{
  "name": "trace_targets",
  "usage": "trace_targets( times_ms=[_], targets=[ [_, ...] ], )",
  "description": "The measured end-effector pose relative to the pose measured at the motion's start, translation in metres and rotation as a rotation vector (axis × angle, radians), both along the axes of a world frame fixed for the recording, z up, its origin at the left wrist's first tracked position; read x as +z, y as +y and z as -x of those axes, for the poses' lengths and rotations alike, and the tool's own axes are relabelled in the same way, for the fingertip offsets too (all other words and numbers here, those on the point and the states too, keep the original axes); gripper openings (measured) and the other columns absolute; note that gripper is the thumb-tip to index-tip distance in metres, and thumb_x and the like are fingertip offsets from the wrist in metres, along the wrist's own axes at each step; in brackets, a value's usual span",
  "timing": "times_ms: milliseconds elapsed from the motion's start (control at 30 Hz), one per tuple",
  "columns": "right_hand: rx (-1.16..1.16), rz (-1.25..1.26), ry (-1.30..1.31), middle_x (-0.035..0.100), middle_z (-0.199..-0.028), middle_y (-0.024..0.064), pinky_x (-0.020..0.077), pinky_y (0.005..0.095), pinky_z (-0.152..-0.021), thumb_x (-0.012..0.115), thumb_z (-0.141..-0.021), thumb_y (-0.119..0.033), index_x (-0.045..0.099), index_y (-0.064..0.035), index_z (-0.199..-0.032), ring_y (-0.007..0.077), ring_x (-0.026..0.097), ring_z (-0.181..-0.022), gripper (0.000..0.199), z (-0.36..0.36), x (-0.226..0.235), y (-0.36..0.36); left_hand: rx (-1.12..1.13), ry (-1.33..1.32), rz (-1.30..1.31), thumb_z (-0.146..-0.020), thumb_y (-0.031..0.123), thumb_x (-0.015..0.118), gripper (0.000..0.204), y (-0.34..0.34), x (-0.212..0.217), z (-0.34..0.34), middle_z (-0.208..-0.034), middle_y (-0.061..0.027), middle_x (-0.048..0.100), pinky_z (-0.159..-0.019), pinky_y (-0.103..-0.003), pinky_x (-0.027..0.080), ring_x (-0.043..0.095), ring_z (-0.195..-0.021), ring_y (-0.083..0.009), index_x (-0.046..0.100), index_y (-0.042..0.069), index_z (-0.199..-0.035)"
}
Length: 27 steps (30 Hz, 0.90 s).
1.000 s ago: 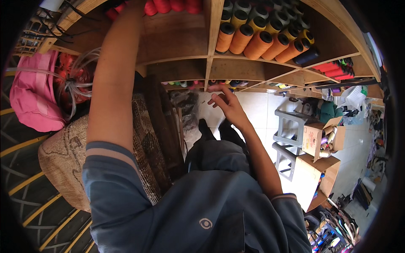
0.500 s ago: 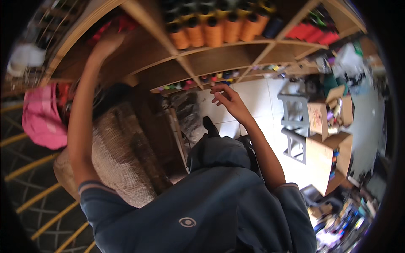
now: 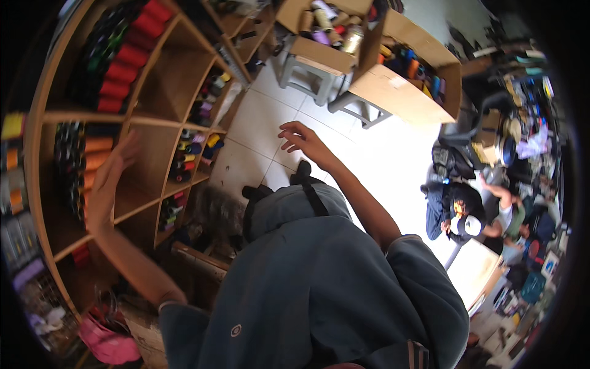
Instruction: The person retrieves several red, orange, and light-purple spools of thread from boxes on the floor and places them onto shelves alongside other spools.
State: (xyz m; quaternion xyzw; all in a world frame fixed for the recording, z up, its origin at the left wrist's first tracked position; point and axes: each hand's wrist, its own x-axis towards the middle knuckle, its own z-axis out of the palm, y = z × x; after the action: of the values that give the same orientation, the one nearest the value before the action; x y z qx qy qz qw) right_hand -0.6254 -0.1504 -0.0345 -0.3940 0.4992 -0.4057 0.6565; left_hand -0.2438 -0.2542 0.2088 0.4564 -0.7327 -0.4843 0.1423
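Note:
My left hand is raised in front of a wooden shelf, beside a row of orange thread cones. Its fingers look stretched out, slightly smeared by motion, and nothing shows in them. Whether it touches the shelf I cannot tell. Over the tiled floor hangs my right hand, its fingers loosely bent and apart, holding nothing. Red thread cones fill the compartment above the orange ones. More red cones show lower down, partly hidden by the shelf board.
Cardboard boxes of thread cones stand on grey stools ahead. At the right, a seated person is near a table. A pink bag lies by the lower left shelf end. Small spools fill other compartments.
My view has swung to the right, toward the boxes and the seated person. My left hand has come away from the compartment with red things. The right hand stays empty.

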Motion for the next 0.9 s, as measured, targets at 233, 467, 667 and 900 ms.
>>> trace_targets(
  times_ms=[233,467,667,900],
  targets=[
    [-0.453,-0.052,-0.011,0.059,-0.117,0.0133,0.0510,0.0327,-0.083,0.048,-0.098,-0.025,0.044,-0.0052,-0.131,0.0205,0.063,-0.095,0.039,0.116,0.002,0.039,0.245,0.297,-0.298,-0.098,0.039,0.043,0.049,-0.039,-0.172,0.229,-0.106,-0.0141,0.066,-0.090,-0.035,0.046,0.062,-0.105,-0.0243,0.052,0.002,-0.129],
    [-0.740,-0.102,-0.002,0.066,-0.104,0.0111,0.0498,0.0308,-0.083,0.051,-0.095,-0.016,0.062,0.0015,-0.105,0.0194,0.065,-0.093,0.023,0.194,-0.018,0.060,0.027,0.211,-0.365,-0.096,0.034,0.049,0.035,-0.085,-0.269,0.381,-0.081,-0.0064,0.068,-0.067,-0.026,0.046,0.064,-0.074,-0.0139,0.065,0.007,-0.111],
    [-0.872,-0.190,0.058,0.062,-0.109,0.0110,0.0501,0.0312,-0.080,0.051,-0.095,-0.027,0.056,-0.0010,-0.111,0.0219,0.064,-0.095,0.031,0.260,-0.020,0.053,-0.204,0.189,0.281,-0.087,0.009,0.057,0.020,-0.238,-0.352,0.501,-0.085,-0.0118,0.065,-0.073,-0.035,0.049,0.063,-0.082,-0.0229,0.064,0.004,-0.106],
    [-1.007,-0.299,0.105,0.062,-0.111,0.0119,0.0513,0.0318,-0.079,0.048,-0.097,-0.023,0.056,-0.0016,-0.112,0.0232,0.065,-0.095,0.028,0.318,-0.013,0.039,-0.564,-0.284,0.761,-0.078,0.004,0.058,0.035,-0.311,-0.376,0.602,-0.100,-0.0225,0.063,-0.082,-0.048,0.049,0.060,-0.093,-0.0388,0.059,0.004,-0.113]
  ],
)
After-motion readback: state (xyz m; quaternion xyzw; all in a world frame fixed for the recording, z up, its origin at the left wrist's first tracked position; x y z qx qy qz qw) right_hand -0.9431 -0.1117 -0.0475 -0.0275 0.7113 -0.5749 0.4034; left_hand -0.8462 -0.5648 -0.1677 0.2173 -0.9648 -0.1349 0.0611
